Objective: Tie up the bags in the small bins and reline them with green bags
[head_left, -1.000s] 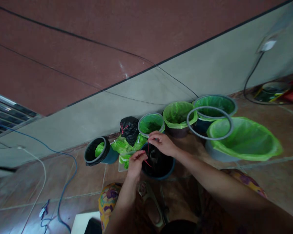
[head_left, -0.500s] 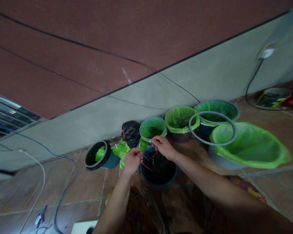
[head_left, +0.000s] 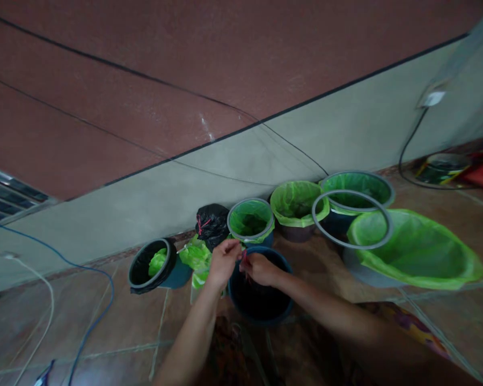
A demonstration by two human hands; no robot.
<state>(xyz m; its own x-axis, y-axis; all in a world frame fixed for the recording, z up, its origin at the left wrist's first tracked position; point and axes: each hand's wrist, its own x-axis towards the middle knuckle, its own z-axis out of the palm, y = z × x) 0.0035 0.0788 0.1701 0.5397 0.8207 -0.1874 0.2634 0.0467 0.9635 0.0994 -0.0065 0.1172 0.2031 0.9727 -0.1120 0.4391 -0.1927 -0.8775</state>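
Both hands meet above a blue bin (head_left: pixel 261 316) that has something black inside. My right hand (head_left: pixel 260 269) is closed on the red drawstring (head_left: pixel 244 259) of the black bag. Just left of it, my left hand (head_left: pixel 225 260) pinches with its fingertips beside the string; whether string lies between those fingers is hard to see. The black bag (head_left: pixel 254 287) in the bin is mostly hidden by my right hand and shadow. Behind, a tied black bag (head_left: pixel 211 222) with red strings rests by the wall, beside a green-lined bin (head_left: pixel 251 220).
Left stands a black-lined bin (head_left: pixel 151 265) with green plastic inside, near crumpled green bags (head_left: pixel 196 254). To the right are several green-lined bins, a large one (head_left: pixel 418 252) nearest, with a loose grey ring (head_left: pixel 352 246) over its edge. Cables (head_left: pixel 104 316) cross the floor at left.
My right hand has moved down and left, and the two hands are now close together. The red strings, spread between the hands before, are now bunched. The view has shifted slightly.
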